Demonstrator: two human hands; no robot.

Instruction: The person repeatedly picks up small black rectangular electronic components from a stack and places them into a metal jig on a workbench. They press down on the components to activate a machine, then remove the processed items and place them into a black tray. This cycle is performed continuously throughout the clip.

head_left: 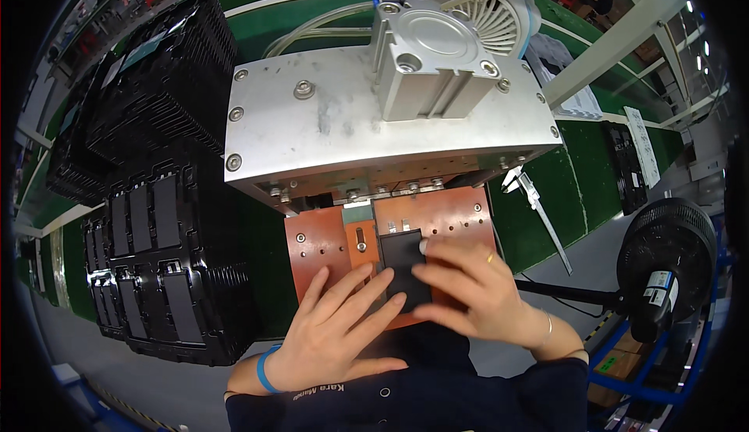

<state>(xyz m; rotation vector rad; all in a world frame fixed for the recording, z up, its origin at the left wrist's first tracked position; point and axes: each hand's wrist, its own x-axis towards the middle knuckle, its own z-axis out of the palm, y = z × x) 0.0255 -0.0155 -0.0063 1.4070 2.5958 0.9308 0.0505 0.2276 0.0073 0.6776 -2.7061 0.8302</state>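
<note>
A flat black rectangular panel [402, 264] lies on the orange-brown fixture plate [312, 233], under the front edge of a silver press [335, 112]. My left hand [339, 319] is open, its fingers spread and two fingertips at the panel's left edge. A blue band circles that wrist. From the other side my right hand [472, 288] reaches in with fingers apart, its fingertips at the panel's right edge. Something small and white shows at one fingertip, and a ring is on one finger. Neither hand is closed round the panel.
Stacked black trays [175, 276] holding dark panels stand left, with more black trays [164, 81] behind. A caliper [538, 213] lies on the green bench [581, 198] at right. Beyond it is a black fan [667, 252]. A pneumatic cylinder [437, 57] tops the press.
</note>
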